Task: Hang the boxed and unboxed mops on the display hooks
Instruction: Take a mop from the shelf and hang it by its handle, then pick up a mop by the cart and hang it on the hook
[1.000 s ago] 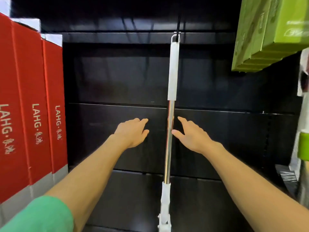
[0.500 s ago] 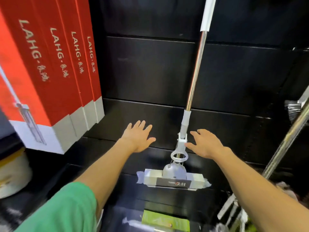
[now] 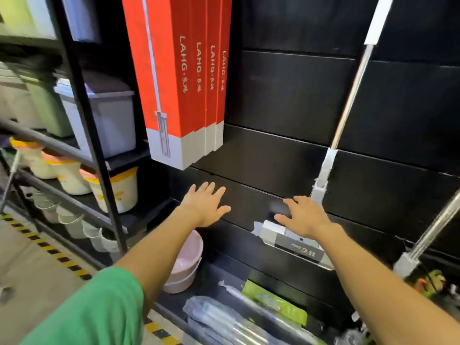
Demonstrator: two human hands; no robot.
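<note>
An unboxed mop [image 3: 349, 103] with a chrome pole and white fittings hangs against the black panel wall [image 3: 286, 100]; its flat wrapped head [image 3: 296, 247] is at the bottom. My right hand [image 3: 302, 216] hovers with spread fingers just in front of the mop head, holding nothing. My left hand [image 3: 205, 204] is also spread and empty, further left in front of the panel. Several red boxed mops [image 3: 181, 78] marked LAHG hang in a row at upper left. A second chrome mop pole [image 3: 433, 235] slants at the right edge.
On the floor below lie plastic-wrapped mops [image 3: 224, 319], a green box [image 3: 276, 301] and stacked pink basins [image 3: 185, 267]. A black rack [image 3: 82, 115] at left holds a grey bin [image 3: 104, 115] and white buckets [image 3: 117, 190]. Yellow-black tape marks the floor.
My view has swung down and left from the mop's top hook to its head and the floor. Both hands have dropped along the pole and stay spread and empty.
</note>
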